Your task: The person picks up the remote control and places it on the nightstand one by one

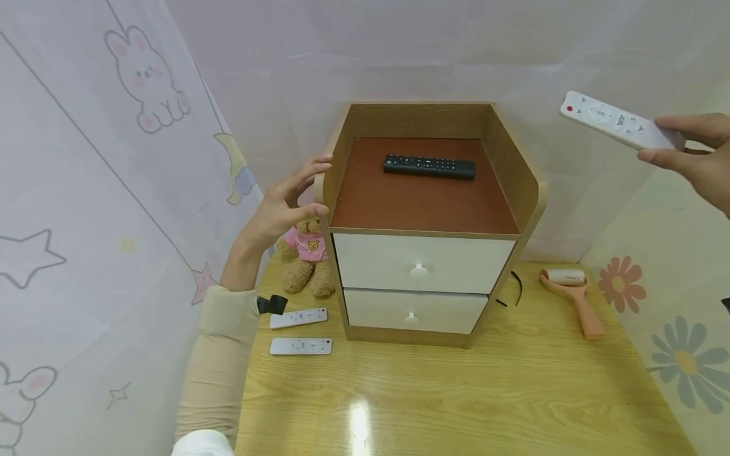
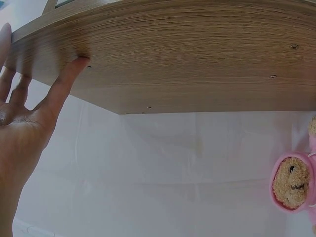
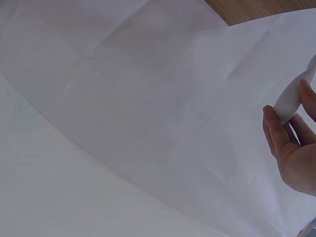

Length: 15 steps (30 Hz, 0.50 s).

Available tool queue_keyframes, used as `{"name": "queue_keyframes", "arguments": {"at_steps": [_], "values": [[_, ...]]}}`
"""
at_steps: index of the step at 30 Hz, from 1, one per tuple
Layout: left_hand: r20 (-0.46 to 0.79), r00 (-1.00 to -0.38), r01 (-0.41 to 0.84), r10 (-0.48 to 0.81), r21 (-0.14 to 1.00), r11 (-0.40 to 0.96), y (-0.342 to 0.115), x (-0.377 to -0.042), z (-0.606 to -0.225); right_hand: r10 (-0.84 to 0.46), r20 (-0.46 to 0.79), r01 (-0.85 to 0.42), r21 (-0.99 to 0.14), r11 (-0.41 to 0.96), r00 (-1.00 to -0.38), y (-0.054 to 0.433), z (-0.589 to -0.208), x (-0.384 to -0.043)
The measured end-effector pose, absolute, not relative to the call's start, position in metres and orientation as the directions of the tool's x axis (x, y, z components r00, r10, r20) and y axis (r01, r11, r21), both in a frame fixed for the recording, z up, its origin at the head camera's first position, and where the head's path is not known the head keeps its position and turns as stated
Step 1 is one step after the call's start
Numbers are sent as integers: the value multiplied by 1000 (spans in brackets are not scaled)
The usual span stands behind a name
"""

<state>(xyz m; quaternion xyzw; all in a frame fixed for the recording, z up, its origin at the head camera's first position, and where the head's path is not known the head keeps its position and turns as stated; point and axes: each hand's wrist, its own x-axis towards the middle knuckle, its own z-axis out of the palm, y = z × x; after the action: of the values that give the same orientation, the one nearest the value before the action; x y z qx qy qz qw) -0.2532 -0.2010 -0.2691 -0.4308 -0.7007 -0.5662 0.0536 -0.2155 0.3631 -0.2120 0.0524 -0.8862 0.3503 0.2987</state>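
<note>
In the head view my right hand (image 1: 704, 152) pinches a white remote control (image 1: 618, 120) by its near end, up in the air to the right of a small wooden cabinet (image 1: 424, 232). The right wrist view shows the same remote (image 3: 291, 101) between thumb and fingers. My left hand (image 1: 279, 206) touches the cabinet's left side panel, its thumb and fingers spread. In the left wrist view the fingertips rest against the wood panel (image 2: 173, 59). A black remote control (image 1: 429, 166) lies on the cabinet's brown top.
Two white remotes (image 1: 298, 318) lie on the wooden table (image 1: 422, 399) left of the cabinet. Behind them sits a teddy bear (image 1: 310, 253) in pink. An orange-handled lint roller (image 1: 578, 301) and a black strap (image 1: 518, 288) lie to the right. Both cabinet drawers (image 1: 376, 259) look closed.
</note>
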Motion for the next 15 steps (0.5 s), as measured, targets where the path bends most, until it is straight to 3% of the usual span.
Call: {"name": "queue_keyframes", "arguments": {"at_steps": [7,15], "values": [[564,-623,664,542,748,-16,-201,-254,-269,52,549,-332,-575,748,-834,342,-196,-218],[567,-623,666,539,745,-14,-201,-254,-269,45,430,-191,-489,851,-902,315,-176,-219]]}}
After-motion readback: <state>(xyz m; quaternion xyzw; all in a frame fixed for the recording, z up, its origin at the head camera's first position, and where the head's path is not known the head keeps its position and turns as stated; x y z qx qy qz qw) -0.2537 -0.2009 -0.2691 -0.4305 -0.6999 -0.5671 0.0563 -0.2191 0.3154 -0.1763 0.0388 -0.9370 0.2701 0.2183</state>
